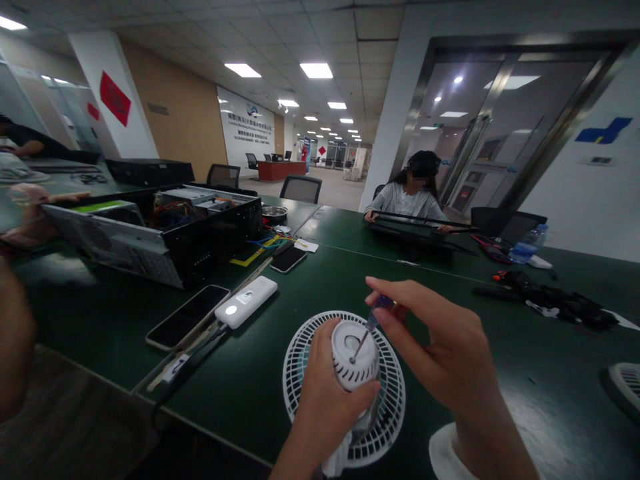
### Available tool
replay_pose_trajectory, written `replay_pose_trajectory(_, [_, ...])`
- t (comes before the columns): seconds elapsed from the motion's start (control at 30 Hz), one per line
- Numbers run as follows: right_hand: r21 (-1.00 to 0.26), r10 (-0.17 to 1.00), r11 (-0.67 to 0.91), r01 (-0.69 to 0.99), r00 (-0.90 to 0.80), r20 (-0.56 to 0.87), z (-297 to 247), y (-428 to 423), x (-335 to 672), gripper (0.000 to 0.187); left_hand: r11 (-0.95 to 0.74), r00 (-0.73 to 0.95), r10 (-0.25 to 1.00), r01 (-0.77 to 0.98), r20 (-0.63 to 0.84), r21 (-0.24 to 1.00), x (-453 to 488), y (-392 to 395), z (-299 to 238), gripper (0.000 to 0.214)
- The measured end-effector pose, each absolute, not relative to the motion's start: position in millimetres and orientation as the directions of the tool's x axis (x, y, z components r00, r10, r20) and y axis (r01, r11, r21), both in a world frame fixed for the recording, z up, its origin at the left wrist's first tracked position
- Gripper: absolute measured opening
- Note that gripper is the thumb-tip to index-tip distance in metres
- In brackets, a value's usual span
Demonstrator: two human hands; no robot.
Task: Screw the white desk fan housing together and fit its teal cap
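A small white fan (354, 343) lies with its round grille (395, 407) down on the green table, its motor housing facing up. My left hand (327, 393) is wrapped round the housing, thumb on the near side and fingers on the far left. Between the thumb and fingers of my right hand (433, 333) is a screwdriver (381, 305) with a purplish, see-through handle. Its thin shaft slants down to the left, and the tip meets the top of the housing near a small hole or screw; which of the two I cannot make out.
Left of the fan lie a white power bank (247, 301) with a cable and two phones (189, 317). Beyond stands an open computer case (165, 230). Across the table a person (413, 190) holds a dark flat panel (423, 233). Black gear (555, 300) and a bottle (529, 245) lie right.
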State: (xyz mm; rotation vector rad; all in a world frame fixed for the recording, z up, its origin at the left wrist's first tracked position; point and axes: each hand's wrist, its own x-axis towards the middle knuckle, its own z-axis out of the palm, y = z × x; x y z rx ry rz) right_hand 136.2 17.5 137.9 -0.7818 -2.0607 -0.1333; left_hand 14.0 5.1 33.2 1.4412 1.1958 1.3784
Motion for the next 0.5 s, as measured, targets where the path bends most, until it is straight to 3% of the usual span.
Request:
replay_pose_trajectory(0.13, [-0.122, 0.427, 0.777, 0.617, -0.376, 0.823, 134.8, 21.0, 131.9, 0.017, -0.229, -0.044, 0.971, 0.120, 0.236, 0.966, 14.1, 5.0, 33.0, 0.068])
replay_pose_trajectory(0.33, [-0.168, 0.440, 0.803, 0.572, -0.380, 0.814, 135.6, 18.9, 132.2, 0.029, -0.236, -0.008, 0.971, 0.147, 0.240, 0.961, 13.2, 5.4, 31.5, 0.068])
replay_pose_trajectory(0.5, [-0.080, 0.392, 0.777, 0.625, -0.381, 0.837, 136.2, 18.1, 130.0, 0.014, -0.235, -0.055, 0.968, 0.147, 0.245, 0.961, 13.5, 5.0, 30.5, 0.068])
